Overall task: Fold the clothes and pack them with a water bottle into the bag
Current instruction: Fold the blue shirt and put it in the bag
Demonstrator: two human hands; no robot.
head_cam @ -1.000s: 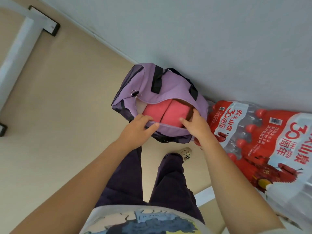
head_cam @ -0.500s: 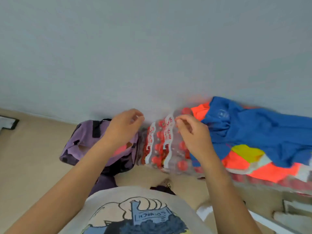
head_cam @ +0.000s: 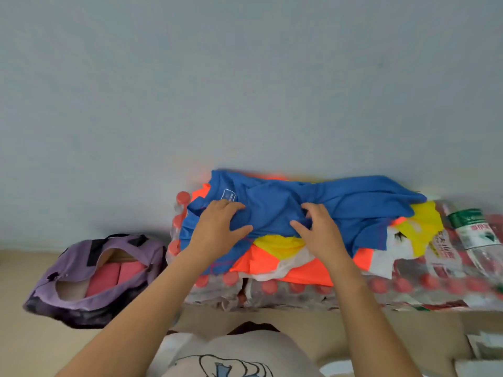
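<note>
Far left: purple bag (head_cam: 81,281) on the beige floor (head_cam: 32,346), against the pale wall (head_cam: 245,91). Bag mouth gapes open; folded pink clothes (head_cam: 114,276) lie inside it, two pink blocks side by side. Black straps on the bag's top edge.

Just right of the bag, touching or nearly touching it: shrink-wrapped packs of water bottles (head_cam: 272,292) with red caps, lying on the floor along the wall and running to the right edge. Pile of clothes sits on top of the packs.

Left hand (head_cam: 217,227) rests on the blue shirt (head_cam: 326,202) at its left part, near the white neck label; fingers spread and slightly bent, thumb out to the right, pressing into the cloth. Cannot tell whether it really grips a fold.

Right hand (head_cam: 318,229) just beside it, on the middle of the same blue shirt; fingers curled into bunched fabric, thumb pointing left, so it is grasping the shirt.

Blue shirt lies crumpled on top of the pile, spread wide to the right. Under it: orange garment (head_cam: 272,265) and a yellow garment (head_cam: 424,227), with some white cloth (head_cam: 381,257) between them.

Far right: green-and-white labelled bottle wrap (head_cam: 473,229) on the packs, blurred.

Bottom centre: person's light printed T-shirt (head_cam: 231,357).
</note>
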